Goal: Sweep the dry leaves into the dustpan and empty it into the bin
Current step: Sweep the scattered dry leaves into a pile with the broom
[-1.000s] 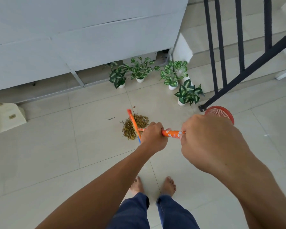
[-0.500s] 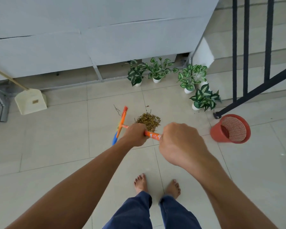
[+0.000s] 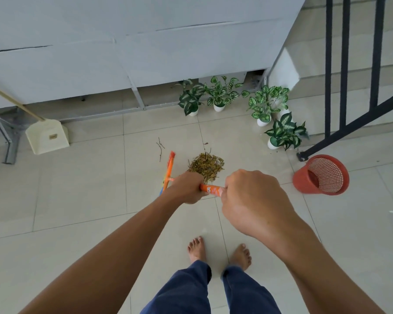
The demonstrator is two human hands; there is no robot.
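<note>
Left hand (image 3: 187, 188) and right hand (image 3: 254, 200) grasp one broom (image 3: 211, 189) beside one leaf pile (image 3: 205, 165). One dustpan (image 3: 47, 137) upper left, one bin (image 3: 320, 175) right, four plants (image 3: 218, 94).

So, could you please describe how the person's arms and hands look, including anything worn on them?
Both forearms are bare, with no sleeves in view. The left hand and right hand wear no gloves, and no rings, watch or bracelet show. Below are dark blue trousers and bare feet.

Head-worn camera — looks forward and down at floor (image 3: 82, 200)
</note>
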